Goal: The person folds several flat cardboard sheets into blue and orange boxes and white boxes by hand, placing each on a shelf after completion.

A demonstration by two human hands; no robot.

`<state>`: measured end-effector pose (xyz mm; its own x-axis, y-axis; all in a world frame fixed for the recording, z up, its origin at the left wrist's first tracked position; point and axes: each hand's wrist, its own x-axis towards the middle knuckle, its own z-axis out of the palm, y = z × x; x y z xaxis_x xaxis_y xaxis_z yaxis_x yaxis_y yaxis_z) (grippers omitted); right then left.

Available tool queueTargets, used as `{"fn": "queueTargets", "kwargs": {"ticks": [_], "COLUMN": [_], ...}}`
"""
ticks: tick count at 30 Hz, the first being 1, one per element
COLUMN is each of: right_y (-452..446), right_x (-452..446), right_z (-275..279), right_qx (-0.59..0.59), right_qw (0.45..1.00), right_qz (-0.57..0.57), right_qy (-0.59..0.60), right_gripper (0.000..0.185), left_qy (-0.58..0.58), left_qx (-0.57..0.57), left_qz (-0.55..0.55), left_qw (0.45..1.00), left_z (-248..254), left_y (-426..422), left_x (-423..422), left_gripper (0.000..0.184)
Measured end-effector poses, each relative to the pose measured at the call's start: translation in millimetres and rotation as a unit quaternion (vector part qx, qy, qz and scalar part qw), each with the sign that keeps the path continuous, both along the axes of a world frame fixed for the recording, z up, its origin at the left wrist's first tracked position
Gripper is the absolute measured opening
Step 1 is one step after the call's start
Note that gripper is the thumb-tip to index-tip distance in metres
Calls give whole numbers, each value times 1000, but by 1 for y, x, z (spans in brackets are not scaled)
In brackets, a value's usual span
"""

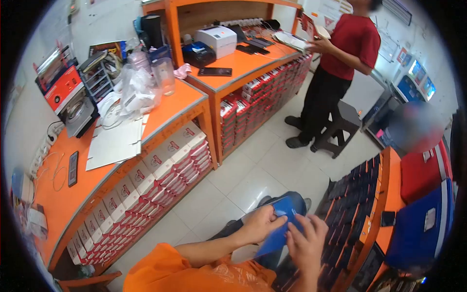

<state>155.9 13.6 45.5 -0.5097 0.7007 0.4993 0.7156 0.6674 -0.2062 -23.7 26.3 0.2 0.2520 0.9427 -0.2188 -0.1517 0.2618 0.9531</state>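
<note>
While the left hand (261, 225) pinches the flat blue piece (277, 240) between thumb and fingers, the right hand (306, 239) sets bent fingers against its other side; whether those close on an edge or merely press the surface, I cannot tell. The blue piece sits between both hands, tilted above the lap, with a small pale patch beside the left thumb. To handle it well, I would let the left grip steady it, keep the right fingertips light and work near the held part, since a thin sheet like this would probably bend or crease under uneven pressure. Elbows deserve care too: dark packets (348, 209) are stacked near the right arm, and red-and-white boxes (146, 175) line the space beneath the table (46, 204) on the left, which carries pale flat sheets (113, 148) and a dark handset (73, 168). Farther off, a person in red (346, 48) stands beside a stool (340, 124).
</note>
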Motion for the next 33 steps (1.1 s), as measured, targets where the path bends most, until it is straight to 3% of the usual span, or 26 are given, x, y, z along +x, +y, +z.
{"fn": "queueTargets", "kwargs": {"ticks": [2, 3, 6, 7, 8, 10, 12, 14, 16, 18, 23, 25, 28, 30, 32, 33], "right_y": [3, 8, 12, 9, 7, 1, -7, -11, -14, -13, -10, -9, -6, -2, 2, 1], "right_x": [1, 2, 13, 17, 22, 32, 39, 38, 38, 33, 25, 23, 22, 26, 39, 45], "right_z": [-17, -28, -30, -29, -28, -22, -22, -15, -12, -10, -24, -29, -34, -32, -37, -53], "right_qx": [-13, -27, -89, -135, -174, -212, -252, -211, -210, -141, -53, -34, -56, -248, -273, -263], "right_qw": [999, 997, 983, 967, 945, 934, 934, 970, 973, 989, 997, 998, 996, 946, 934, 902], "right_qz": [21, -5, -35, -31, -26, -14, -25, -23, -32, -51, -55, -56, -51, -70, -46, -64], "right_qy": [34, 79, 155, 213, 275, 287, 254, 120, 89, 12, -9, 5, 55, 196, 224, 336], "right_gripper": [24, 22, 22, 25, 29, 40, 50, 54, 51, 43, 32, 30, 27, 28, 34, 40], "left_qy": [-53, -150, -165, -120, -174, -150, -116, -115, -16, -33, -60, -41, -120, -135, -151, -168], "left_qx": [-45, -56, -92, -80, -77, -93, -23, -23, 65, 51, -3, -56, -82, -69, -52, -33], "left_qz": [-27, -65, -72, -59, -42, -46, 6, -3, 8, 18, 43, -24, -17, -37, -56, -45], "left_qw": [997, 985, 979, 988, 981, 983, 993, 993, 998, 998, 997, 997, 989, 988, 986, 984], "left_z": [-14, -21, -16, -14, -12, -23, -38, -42, -48, -42, -19, -11, -19, -19, -22, -30], "left_y": [-5, -5, -5, -2, 0, 6, 10, 13, 14, 12, -3, -8, -7, -2, 6, 11], "left_x": [9, 12, 15, 14, 15, 15, 15, 17, 20, 26, 32, 30, 27, 29, 34, 38], "left_gripper": [31, 31, 26, 27, 27, 28, 28, 29, 30, 29, 25, 26, 27, 27, 27, 26]}}
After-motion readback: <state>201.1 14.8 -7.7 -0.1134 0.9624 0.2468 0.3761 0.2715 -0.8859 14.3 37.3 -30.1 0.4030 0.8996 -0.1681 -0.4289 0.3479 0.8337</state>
